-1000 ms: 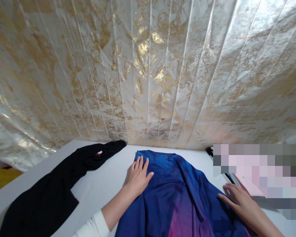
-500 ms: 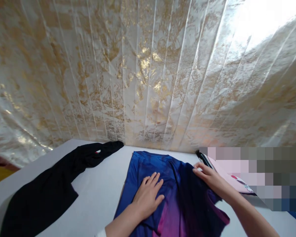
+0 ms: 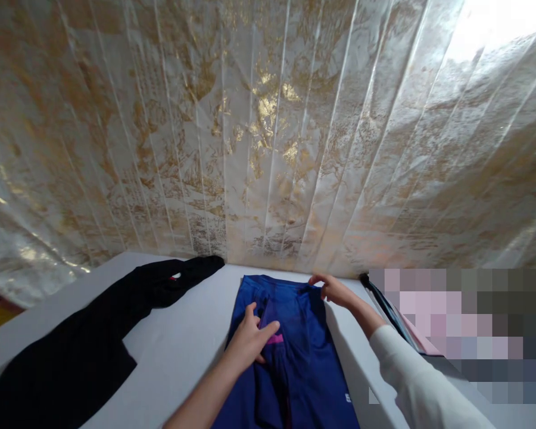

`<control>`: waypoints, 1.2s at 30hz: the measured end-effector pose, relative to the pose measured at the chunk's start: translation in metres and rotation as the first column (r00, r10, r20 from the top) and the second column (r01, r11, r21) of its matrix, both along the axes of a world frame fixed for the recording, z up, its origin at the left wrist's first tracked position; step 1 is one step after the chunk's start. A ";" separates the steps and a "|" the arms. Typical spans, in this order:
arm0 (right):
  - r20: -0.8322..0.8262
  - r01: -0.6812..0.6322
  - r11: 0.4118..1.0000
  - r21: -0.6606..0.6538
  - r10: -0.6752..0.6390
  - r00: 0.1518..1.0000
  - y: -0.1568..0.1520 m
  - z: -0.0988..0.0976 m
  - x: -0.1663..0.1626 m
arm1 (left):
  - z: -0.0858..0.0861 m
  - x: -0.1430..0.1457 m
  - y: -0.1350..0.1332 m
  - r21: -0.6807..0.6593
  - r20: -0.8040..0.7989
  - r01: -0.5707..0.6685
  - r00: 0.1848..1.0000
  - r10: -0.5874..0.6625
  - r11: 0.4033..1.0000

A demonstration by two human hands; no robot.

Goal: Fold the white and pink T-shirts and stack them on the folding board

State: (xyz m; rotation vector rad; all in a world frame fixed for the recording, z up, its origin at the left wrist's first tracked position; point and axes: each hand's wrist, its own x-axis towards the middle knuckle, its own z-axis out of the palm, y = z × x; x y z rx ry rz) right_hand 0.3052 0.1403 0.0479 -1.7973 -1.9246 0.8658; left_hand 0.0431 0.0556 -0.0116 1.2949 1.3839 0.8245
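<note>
A shiny blue and purple shirt point(image 3: 310, 363) lies folded on the white table, with a magenta patch showing near its middle and a small white mark at its lower right. My left hand point(image 3: 249, 339) is on the shirt's left half, thumb and forefinger spread, some fingers hidden beneath. At the upper right corner of the cloth is my right hand point(image 3: 335, 292), its forefinger reaching over the top edge and the fingers bent but apart. Neither hand visibly grips the fabric.
A black garment point(image 3: 71, 345) is spread along the left of the white table point(image 3: 174, 351). Folded clothes point(image 3: 386, 310), one of them pink, lie at the right beside a pixelated area. A gold-patterned, shiny curtain point(image 3: 268, 149) rises behind the table.
My right hand has moved left, and the shirt's right part is now folded inward, making the shirt narrower. My left hand has lifted from lying flat and shifted left.
</note>
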 end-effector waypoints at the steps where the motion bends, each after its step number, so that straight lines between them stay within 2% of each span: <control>1: 0.042 -0.019 1.000 0.001 0.019 0.999 0.002 -0.003 0.007 | 0.001 0.001 0.000 0.010 -0.008 0.006 1.000 -0.006 1.000; 4: 0.143 -0.102 0.995 -0.010 0.102 0.984 0.010 -0.008 0.021 | 0.010 0.002 -0.001 0.073 -0.053 0.007 0.999 -0.003 0.997; 6: 0.196 -0.154 0.987 -0.032 0.158 0.968 0.017 -0.009 0.025 | 0.022 -0.002 -0.004 0.154 -0.197 0.027 0.980 0.004 0.988; 9: 0.263 -0.196 0.980 -0.048 0.201 0.944 0.031 -0.008 0.024 | 0.043 -0.010 -0.009 0.231 -0.502 0.149 0.865 -0.014 0.961; 12: 0.324 -0.208 0.978 -0.032 0.207 0.923 0.043 -0.011 0.018 | 0.053 -0.015 -0.012 0.200 -0.644 0.275 0.760 -0.085 0.940; 15: 0.372 -0.207 0.978 0.019 0.185 0.910 0.048 -0.016 0.012 | 0.051 -0.016 -0.010 0.153 -0.680 0.323 0.720 -0.138 0.934; 19: 0.378 -0.179 0.973 0.142 0.114 0.919 0.041 -0.017 0.004 | 0.047 -0.014 -0.007 0.143 -0.643 0.283 0.755 -0.128 0.949; 22: 0.328 -0.135 0.952 0.275 0.039 0.944 0.017 -0.018 -0.012 | 0.046 -0.014 -0.003 0.136 -0.646 0.258 0.755 -0.112 0.956; 25: 0.254 -0.107 0.928 0.356 0.013 0.967 -0.023 -0.031 -0.038 | 0.041 -0.016 -0.001 0.122 -0.659 0.252 0.744 -0.111 0.960; 28: 0.188 -0.077 0.921 0.382 0.004 0.982 -0.060 -0.056 -0.059 | 0.038 -0.018 -0.001 0.115 -0.662 0.255 0.740 -0.118 0.960; 30: 0.211 -0.034 0.929 0.368 -0.048 0.976 -0.072 -0.070 -0.065 | 0.040 -0.017 -0.002 0.115 -0.665 0.265 0.737 -0.124 0.957; 33: 0.367 -0.033 0.949 0.314 -0.089 0.926 -0.074 -0.081 -0.067 | 0.047 -0.015 -0.005 0.094 -0.697 0.292 0.701 -0.147 0.952; 36: 0.462 -0.064 0.949 0.310 -0.091 0.882 -0.070 -0.083 -0.066 | 0.052 -0.016 -0.007 0.056 -0.739 0.318 0.650 -0.174 0.947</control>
